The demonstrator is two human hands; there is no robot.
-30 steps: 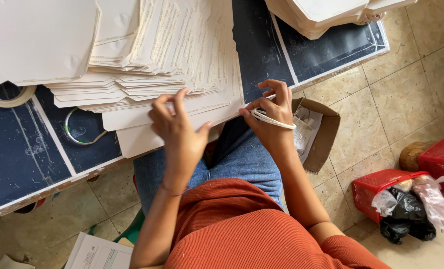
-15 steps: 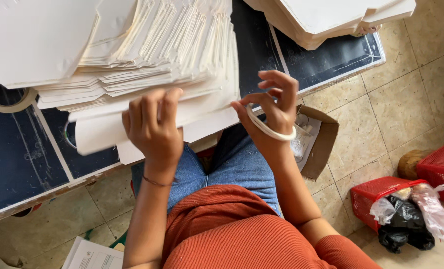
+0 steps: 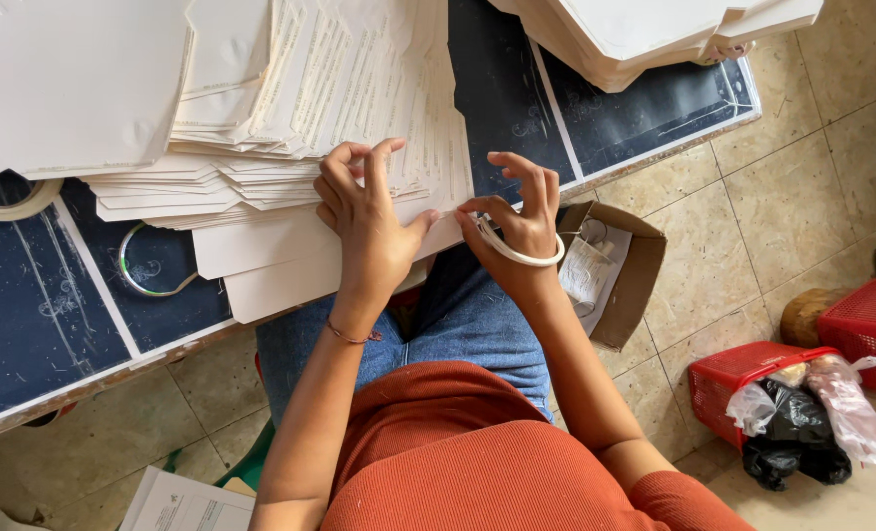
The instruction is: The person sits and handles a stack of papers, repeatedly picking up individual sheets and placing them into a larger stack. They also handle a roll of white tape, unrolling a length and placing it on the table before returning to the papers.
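Observation:
A thick fanned stack of white card sheets (image 3: pixel 291 118) lies on the dark blue table (image 3: pixel 55 315). My left hand (image 3: pixel 364 231) rests on the stack's near edge, fingers curled over the top sheets and thumb spread toward the right. Beside it, my right hand (image 3: pixel 522 221) touches the stack's right corner with its fingertips. A white tape ring (image 3: pixel 517 254) hangs around that hand, across the palm and back. I sit with blue jeans under the table edge.
Another pile of white sheets (image 3: pixel 654 29) sits at the table's far right. A tape roll (image 3: pixel 10 202) and a thin ring (image 3: pixel 143 265) lie on the left. A brown cardboard box (image 3: pixel 640 285) is by my knee. Red baskets (image 3: pixel 753 369) with plastic bags stand on the tiled floor.
My left hand has moved right along the stack's edge, closer to my right hand. The right hand has lowered its fingers onto the sheets' corner, the ring still on it.

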